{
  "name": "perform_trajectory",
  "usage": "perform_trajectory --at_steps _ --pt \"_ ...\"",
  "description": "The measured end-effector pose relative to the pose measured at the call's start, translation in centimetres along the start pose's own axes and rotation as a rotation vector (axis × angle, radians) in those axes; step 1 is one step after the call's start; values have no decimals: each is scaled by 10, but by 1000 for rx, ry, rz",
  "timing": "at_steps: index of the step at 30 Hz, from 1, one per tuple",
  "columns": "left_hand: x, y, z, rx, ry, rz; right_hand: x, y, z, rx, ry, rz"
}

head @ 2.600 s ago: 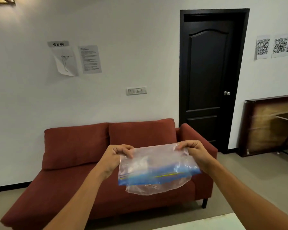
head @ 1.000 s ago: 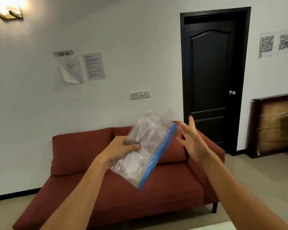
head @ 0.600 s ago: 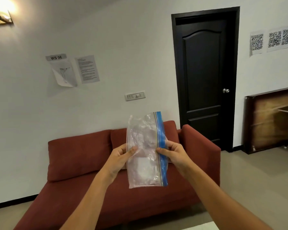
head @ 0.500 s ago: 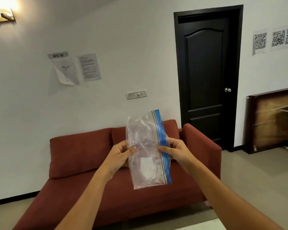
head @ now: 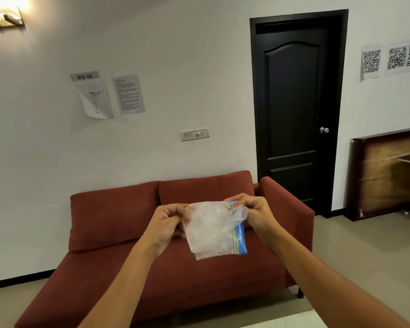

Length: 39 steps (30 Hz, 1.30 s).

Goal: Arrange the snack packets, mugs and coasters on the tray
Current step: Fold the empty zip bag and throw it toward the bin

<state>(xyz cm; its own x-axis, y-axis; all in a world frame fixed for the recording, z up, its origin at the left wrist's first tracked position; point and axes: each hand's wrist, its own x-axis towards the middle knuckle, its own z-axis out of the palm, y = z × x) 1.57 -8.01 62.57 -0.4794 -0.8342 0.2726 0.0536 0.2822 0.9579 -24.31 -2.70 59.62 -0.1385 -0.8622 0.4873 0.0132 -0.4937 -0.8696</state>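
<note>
High on the left wall, lamp [head: 3, 17] lit; papers [head: 92, 95] headed WS 06 pinned beside it. Below them, red sofa [head: 118, 221] against the wall. Out in front of the sofa, in mid-air: left hand [head: 169, 224], fingers curled, pinching the left edge of a clear zip bag [head: 208, 235]. Bag crumpled, with a blue seal strip [head: 240, 237] down its right side; contents cannot be made out. Right hand [head: 253, 215] pinches the top right corner next to the strip, so both hands hold the bag clear of any surface. Further right: dark door [head: 296, 110] closed, QR sheets [head: 393, 59], wooden board [head: 386, 176] leaning at the wall. Bottom edge: pale corner, likely the worktop [head: 291, 321]. No tray, mugs or coasters in view. Judgement: nothing can be confirmed as placed. If the bag is one of the snack packets, it is in hand and not yet set down. The whole arrangement appears left to do.
</note>
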Motion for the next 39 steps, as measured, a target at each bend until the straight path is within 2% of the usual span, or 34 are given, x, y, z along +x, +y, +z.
perform_trajectory --at_steps 4,8,10,12,16,19,21,24,27,28,30,34,37,39 --pt "-3 6 -2 -57 -46 30 2 -3 2 39 -3 -53" --pt "-7 15 -5 -220 -222 -132 8 -4 4 48 12 -86" --pt "-9 18 -4 -246 -250 -216 9 -5 6 25 -8 -106" --pt "-11 20 -1 -125 -282 -249 10 -5 8 2 -37 -124" --pt "-8 19 6 120 -248 -157 13 -8 6 -95 -106 -127" --pt "-6 17 -3 144 -152 -138 13 -23 -12 -163 -288 25" --pt "-4 17 -8 262 -112 -124 18 -39 -22 -195 -320 104" --pt "3 29 -1 511 -195 -19 29 -63 -8 -472 -421 131" --pt "15 46 13 587 -262 90 33 -66 18 -809 -588 193" --pt "19 50 14 625 -237 128 32 -61 22 -822 -582 196" --pt "26 52 13 638 -132 161 28 -50 24 -703 -474 182" --pt "19 41 19 309 112 -99 16 -28 27 -485 -163 109" --pt "15 20 32 168 98 -112 8 -18 40 -292 -11 70" --pt "13 5 33 88 54 -86 5 -16 42 -175 7 67"
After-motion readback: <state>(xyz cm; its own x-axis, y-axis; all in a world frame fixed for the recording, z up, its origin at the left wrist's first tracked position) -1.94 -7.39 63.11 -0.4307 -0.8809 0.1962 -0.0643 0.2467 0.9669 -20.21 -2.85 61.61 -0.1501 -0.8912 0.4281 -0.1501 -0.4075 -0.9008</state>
